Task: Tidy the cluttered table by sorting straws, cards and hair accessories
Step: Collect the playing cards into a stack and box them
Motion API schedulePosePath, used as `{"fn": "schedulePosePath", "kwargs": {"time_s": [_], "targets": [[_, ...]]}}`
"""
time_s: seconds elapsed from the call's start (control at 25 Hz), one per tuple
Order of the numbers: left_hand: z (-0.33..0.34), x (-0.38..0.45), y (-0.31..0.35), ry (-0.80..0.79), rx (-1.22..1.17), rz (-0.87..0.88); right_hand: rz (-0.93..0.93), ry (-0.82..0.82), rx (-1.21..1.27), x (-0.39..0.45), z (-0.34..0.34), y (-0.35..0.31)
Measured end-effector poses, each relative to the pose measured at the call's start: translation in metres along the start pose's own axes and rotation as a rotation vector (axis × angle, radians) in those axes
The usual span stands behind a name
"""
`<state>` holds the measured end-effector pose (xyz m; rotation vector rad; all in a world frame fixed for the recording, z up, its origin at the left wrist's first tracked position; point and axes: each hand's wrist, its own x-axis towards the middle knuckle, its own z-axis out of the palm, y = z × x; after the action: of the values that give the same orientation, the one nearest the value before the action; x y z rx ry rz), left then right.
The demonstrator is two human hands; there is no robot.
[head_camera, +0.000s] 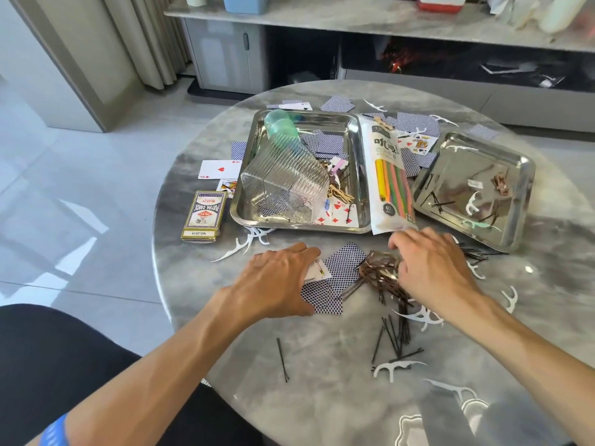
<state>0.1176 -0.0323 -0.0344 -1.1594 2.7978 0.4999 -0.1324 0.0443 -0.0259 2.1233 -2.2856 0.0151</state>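
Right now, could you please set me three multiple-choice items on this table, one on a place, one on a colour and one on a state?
1. Where does the straw pack lie?
A. between the two trays, on the big tray's right rim
B. inside the card box
C. on the floor

2. What colour is the lid of the clear jar?
A. red
B. green
C. black

3. How does the jar lie?
A. upright on the table
B. tipped on its side in the big tray
C. upside down in the small tray

Answers:
1 A, it runs along that rim, left of the small tray.
2 B, the cap is pale green.
3 B, its ribbed wall rests in the tray.
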Motion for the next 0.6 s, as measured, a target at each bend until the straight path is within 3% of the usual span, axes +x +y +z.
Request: {"fn": "schedulePosePath", "kwargs": {"time_s": [0.08, 0.2, 0.36, 0.6], "targets": [[0.0, 0.002, 0.0, 0.021, -0.039, 0.028, -0.14, 0.038, 0.104, 0.005, -0.004, -0.01], [0.0, 0.004, 0.001, 0.024, -0.119, 0.034, -0.394, -0.156, 0.171, 0.014, 0.0, -0.034], [0.002, 0.012, -0.004, -0.068, -0.209, -0.002, -0.387, -0.377, 0.132, 0.039, -0.001, -0.043], [0.005, 0.021, -0.009, -0.106, -0.235, 0.003, -0.379, -0.458, 0.16, 0.047, 0.002, -0.05]]}}
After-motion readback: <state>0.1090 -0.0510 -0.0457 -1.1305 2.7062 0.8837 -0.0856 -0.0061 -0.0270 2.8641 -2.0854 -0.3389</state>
